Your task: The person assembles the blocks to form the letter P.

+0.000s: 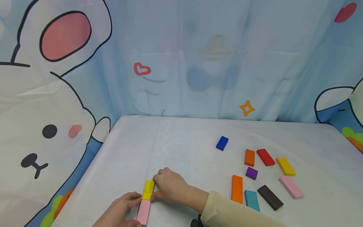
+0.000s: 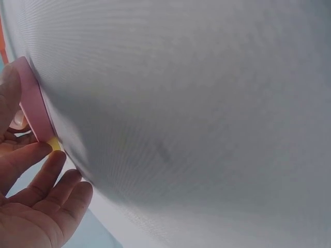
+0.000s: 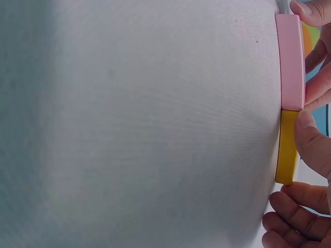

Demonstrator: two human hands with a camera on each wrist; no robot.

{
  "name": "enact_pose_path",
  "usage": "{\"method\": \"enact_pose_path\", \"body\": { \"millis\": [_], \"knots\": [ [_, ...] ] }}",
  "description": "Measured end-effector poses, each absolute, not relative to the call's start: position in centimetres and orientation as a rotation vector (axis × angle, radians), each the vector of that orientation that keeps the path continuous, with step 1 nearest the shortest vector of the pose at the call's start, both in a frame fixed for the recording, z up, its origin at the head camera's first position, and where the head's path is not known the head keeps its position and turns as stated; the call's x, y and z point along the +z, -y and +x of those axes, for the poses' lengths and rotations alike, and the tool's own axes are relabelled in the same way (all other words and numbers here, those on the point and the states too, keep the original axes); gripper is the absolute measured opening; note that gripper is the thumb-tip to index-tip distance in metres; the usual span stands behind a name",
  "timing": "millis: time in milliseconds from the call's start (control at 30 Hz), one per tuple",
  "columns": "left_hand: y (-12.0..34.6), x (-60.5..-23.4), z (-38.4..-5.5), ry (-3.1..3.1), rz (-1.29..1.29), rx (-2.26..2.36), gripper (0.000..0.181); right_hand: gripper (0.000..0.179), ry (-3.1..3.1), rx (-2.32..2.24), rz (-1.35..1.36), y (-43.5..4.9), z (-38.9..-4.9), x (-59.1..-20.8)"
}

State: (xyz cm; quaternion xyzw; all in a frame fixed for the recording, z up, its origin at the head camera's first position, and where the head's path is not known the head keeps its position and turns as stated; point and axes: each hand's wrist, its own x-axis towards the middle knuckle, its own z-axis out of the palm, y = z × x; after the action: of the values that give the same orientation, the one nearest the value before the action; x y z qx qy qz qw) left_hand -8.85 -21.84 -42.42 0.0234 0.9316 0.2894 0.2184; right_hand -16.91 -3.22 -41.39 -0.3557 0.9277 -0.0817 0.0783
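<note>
A pink block (image 1: pixel 144 212) and a shorter yellow block (image 1: pixel 148 190) lie end to end in one line on the white-covered table, yellow at the far end. My left hand (image 1: pixel 120 209) holds the pink block, thumb at its near end and fingers along its left side up to the joint. In the left wrist view the fingertips (image 2: pixel 54 163) come close to the yellow block. My right hand (image 1: pixel 173 186) pinches the yellow block, its thumb (image 3: pixel 309 129) against the side and the index finger at the far end.
To the right lie several loose blocks, among them a blue (image 1: pixel 222 143), a purple (image 1: pixel 251 173), a long orange (image 1: pixel 237 189), a teal (image 1: pixel 252 200), a black (image 1: pixel 270 197) and another pink block (image 1: pixel 291 187). A printed blue curtain (image 1: pixel 181 56) hangs behind the table.
</note>
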Motion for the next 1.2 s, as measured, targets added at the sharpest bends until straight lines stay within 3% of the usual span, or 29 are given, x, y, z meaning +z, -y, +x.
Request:
{"method": "enact_pose_path", "body": {
  "millis": [433,733,933,1200],
  "knots": [
    [21.9,-42.5,-8.8,-2.585,0.063,0.794,0.067,0.056,-2.763,-0.253,-1.054,3.1,-16.9,-41.4],
    [22.6,-42.2,-9.1,-2.591,0.023,0.783,0.079,0.057,-2.712,-0.292,-1.052,1.9,-17.1,-40.8],
    [22.3,-41.7,-9.4,-2.563,0.065,0.823,0.082,0.060,-2.649,-0.439,-0.968,-1.9,-17.8,-40.0],
    [22.0,-41.6,-9.8,-2.529,0.114,0.842,0.085,0.060,-2.713,-0.623,-0.720,-10.5,-18.4,-39.1]
  ]
}}
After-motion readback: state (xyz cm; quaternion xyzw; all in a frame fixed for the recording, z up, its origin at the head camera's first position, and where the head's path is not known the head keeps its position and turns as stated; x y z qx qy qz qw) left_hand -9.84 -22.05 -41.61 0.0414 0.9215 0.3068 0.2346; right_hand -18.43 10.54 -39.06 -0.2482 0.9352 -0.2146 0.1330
